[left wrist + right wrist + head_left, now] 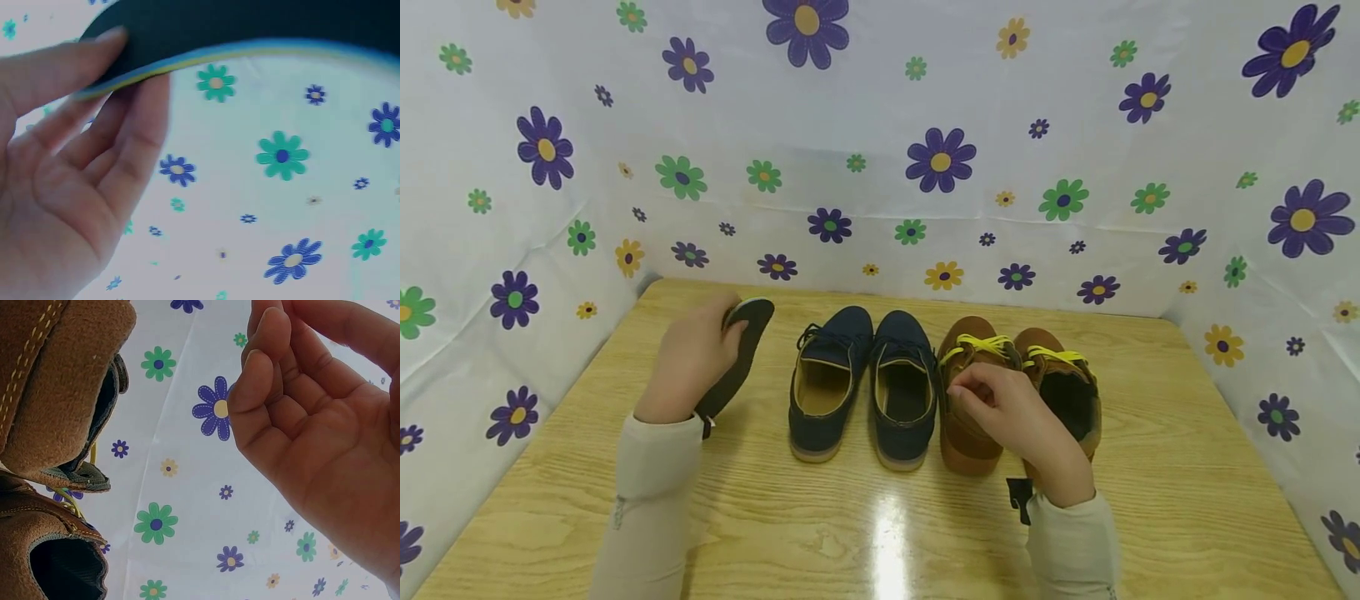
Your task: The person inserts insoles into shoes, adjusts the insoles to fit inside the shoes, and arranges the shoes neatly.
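Between thumb and fingers, my left hand [696, 350] pinches a black shoe insole [739, 358], raised above the left of the table. Blue and yellow layers show along the insole's edge [250, 47] in the left wrist view. My right hand [1018, 412] hovers over the brown shoes with its fingers loosely curled and nothing in them. Left of it stand two navy shoes: one [820, 429] has a tan inside, the other [904, 433] a dark inside. The left brown shoe [966, 454] is partly covered by my right hand; its mate [1037, 340] has a dark opening.
All the shoes stand in a row on a wooden table [805, 533], toes toward the back. A white cloth with printed flowers [880, 108] hangs behind the table and at both sides. Yellow laces [988, 343] are on the brown pair.
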The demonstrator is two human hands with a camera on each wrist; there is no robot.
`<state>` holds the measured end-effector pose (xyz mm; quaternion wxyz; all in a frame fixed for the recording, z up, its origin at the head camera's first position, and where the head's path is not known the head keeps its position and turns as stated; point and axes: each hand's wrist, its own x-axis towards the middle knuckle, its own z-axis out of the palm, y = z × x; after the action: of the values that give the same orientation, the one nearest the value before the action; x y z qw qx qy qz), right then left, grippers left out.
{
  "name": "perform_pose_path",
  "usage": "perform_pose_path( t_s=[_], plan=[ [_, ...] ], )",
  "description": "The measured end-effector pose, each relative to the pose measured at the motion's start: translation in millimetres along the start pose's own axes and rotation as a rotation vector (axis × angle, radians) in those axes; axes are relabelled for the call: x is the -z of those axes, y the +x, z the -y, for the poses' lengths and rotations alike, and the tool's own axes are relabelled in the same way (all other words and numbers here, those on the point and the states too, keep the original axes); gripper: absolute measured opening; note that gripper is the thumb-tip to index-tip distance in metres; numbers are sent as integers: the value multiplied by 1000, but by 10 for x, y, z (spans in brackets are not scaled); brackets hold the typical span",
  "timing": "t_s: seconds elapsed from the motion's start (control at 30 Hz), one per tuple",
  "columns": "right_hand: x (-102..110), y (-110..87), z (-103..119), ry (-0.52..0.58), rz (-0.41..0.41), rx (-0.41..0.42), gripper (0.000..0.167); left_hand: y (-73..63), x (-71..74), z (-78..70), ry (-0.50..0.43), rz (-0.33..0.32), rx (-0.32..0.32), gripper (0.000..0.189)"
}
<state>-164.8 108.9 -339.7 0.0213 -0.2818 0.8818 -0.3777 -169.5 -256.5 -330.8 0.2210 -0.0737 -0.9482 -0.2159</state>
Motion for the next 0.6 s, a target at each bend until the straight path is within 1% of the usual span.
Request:
perform_pose_path(
  t_s=[0.13, 0.23, 0.3, 0.37, 0.43, 0.5, 0.6],
  plan=[
    [-5, 4, 3, 2, 4, 1, 10, -17, 39, -114, -100, -254, -66, 8],
    [-8, 10, 10, 1, 12, 2, 11, -25, 65, -196, -178, -407, -84, 11],
    [-16, 13, 14, -4, 15, -2, 11, -32, 79, -249, -239, -489, -79, 13],
    [-29, 15, 22, -7, 20, -2, 12, -34, 79, -289, -325, -553, -67, 14],
    [-52, 17, 29, -13, 27, 5, 12, -38, 73, -324, -436, -599, -50, 14],
    [-84, 24, 50, -11, 40, 16, 12, -40, 62, -353, -561, -628, -39, 14],
    [-156, 41, 93, -10, 67, 31, 11, -35, 37, -401, -765, -672, -43, 13]
  ],
)
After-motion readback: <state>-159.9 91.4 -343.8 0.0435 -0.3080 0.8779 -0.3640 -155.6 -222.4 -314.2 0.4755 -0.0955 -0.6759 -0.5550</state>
